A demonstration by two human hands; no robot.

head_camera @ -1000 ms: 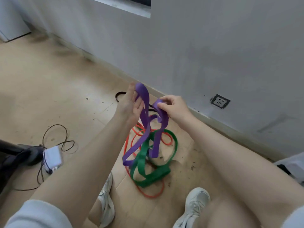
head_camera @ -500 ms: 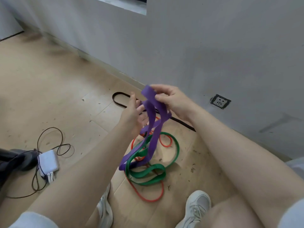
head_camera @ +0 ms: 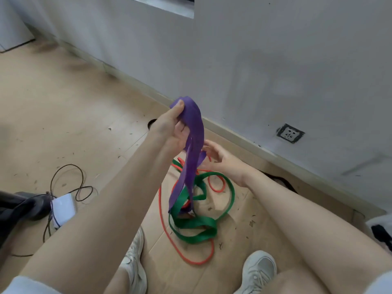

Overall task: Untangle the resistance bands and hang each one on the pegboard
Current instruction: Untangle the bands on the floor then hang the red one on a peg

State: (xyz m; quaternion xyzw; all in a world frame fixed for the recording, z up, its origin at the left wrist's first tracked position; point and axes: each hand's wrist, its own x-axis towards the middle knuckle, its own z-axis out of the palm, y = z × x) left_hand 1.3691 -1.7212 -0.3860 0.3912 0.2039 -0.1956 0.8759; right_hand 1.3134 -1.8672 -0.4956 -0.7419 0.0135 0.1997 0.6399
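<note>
The left hand (head_camera: 172,132) is up high. Its thumb and fingers pinch the top fold of the purple band (head_camera: 192,145), so the band hangs down from it in a long loop. The bottom of the purple loop dips into the pile of bands on the wooden floor (head_camera: 63,115).

The right hand (head_camera: 220,160) is lower, just beside the hanging purple band. Its palm faces the band and its fingers (head_camera: 209,145) are spread out and loose. They are very near the purple band, maybe touching it, but the band hides the fingertips, so that is hard to tell. The hand is not closed around anything.

The green band (head_camera: 199,224) lies on the floor in twisty loops under the purple one. The purple loop seems to go through the green loops. The thin red band (head_camera: 180,249) lies on the floor too, curling around and under the green band.

A black band (head_camera: 282,181) lies by the wall, behind the right arm. Two white shoes (head_camera: 259,270) are at the bottom. On the left there is a white charger (head_camera: 62,210) with a thin black cord (head_camera: 65,181) curled up next to it. A wall socket (head_camera: 290,133) sits low on the gray wall.
</note>
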